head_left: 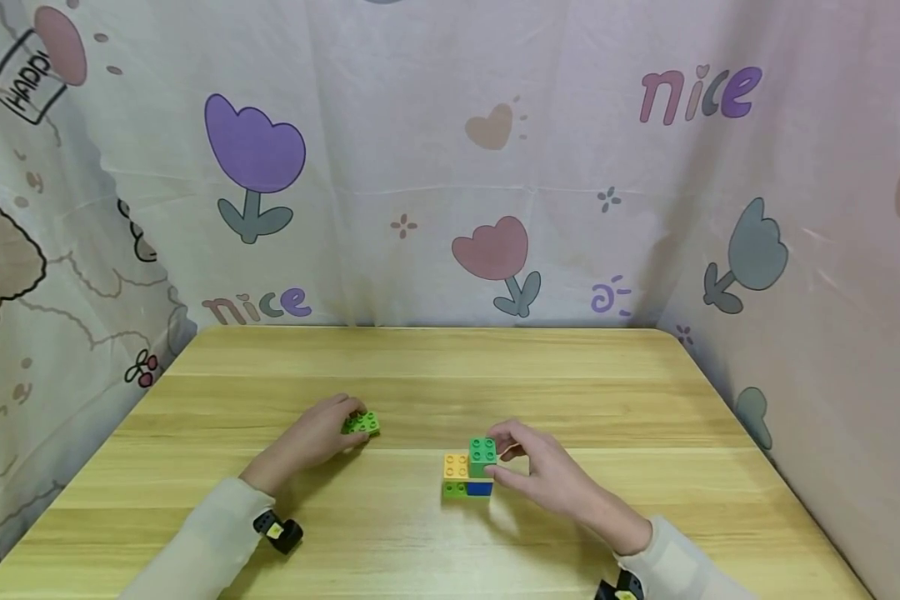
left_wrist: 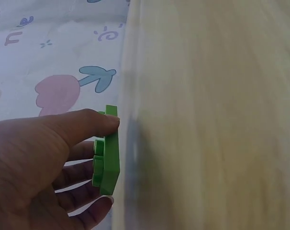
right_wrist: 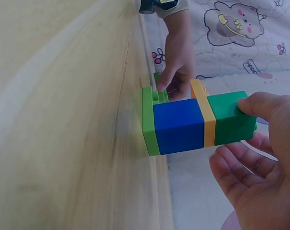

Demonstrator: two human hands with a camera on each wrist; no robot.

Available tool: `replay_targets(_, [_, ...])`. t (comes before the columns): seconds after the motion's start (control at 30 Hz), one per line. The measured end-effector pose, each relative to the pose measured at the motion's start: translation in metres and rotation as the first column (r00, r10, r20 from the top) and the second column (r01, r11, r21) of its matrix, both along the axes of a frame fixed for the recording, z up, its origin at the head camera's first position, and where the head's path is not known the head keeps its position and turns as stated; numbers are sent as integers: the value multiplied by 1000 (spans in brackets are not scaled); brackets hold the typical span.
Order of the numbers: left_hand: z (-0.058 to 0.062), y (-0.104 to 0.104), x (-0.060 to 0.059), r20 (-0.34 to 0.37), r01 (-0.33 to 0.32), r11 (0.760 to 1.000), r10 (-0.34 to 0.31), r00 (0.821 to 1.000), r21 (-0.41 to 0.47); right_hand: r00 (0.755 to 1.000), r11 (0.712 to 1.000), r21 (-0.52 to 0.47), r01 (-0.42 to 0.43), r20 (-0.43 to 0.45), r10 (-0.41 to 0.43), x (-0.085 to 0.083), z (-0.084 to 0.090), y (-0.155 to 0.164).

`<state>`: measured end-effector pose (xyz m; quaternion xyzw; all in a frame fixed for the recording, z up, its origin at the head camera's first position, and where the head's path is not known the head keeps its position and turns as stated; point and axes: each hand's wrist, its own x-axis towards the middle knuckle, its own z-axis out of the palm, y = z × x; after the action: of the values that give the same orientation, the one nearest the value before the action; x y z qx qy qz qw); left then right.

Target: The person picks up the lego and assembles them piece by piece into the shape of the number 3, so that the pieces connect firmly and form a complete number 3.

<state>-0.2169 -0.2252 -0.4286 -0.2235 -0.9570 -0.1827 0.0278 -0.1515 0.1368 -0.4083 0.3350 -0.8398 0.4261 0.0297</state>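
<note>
My left hand [head_left: 315, 435] pinches a flat lime-green toy building brick [left_wrist: 110, 155] between thumb and fingers; its studs face the palm in the left wrist view. At the table's middle stands a small stack: a flat lime-green base brick [right_wrist: 149, 122], a blue brick [right_wrist: 178, 125], a flat orange-yellow brick [head_left: 455, 467] and a darker green brick [head_left: 483, 458] on top. The blue brick and the green one stand on the right side of the stack. Holding that top green brick is my right hand [head_left: 551, 475], thumb against its side; some fingertips are hidden behind it.
Beneath both hands lies a light wood-grain table [head_left: 390, 550]. A pale printed cloth [head_left: 390, 108] hangs along its back and both sides. Each wrist carries a small black device, such as the left wrist camera [head_left: 279, 532].
</note>
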Motion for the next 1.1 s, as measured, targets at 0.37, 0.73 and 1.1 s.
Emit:
replay_targets(0.37, [15,9,6,-45,19,1000,-18,999,22,1000,999,-27,-19,5,19,-2,-2,0])
replay_targets(0.73, [36,26,19,-120,90,996,-88,989,13,999,1000,27,13,-43,-11,-2,-1,0])
replay_targets(1.1, [53,44,34,-187,160,987,-152,970,29,998,996,68,51,-50,-48,-1,-1,0])
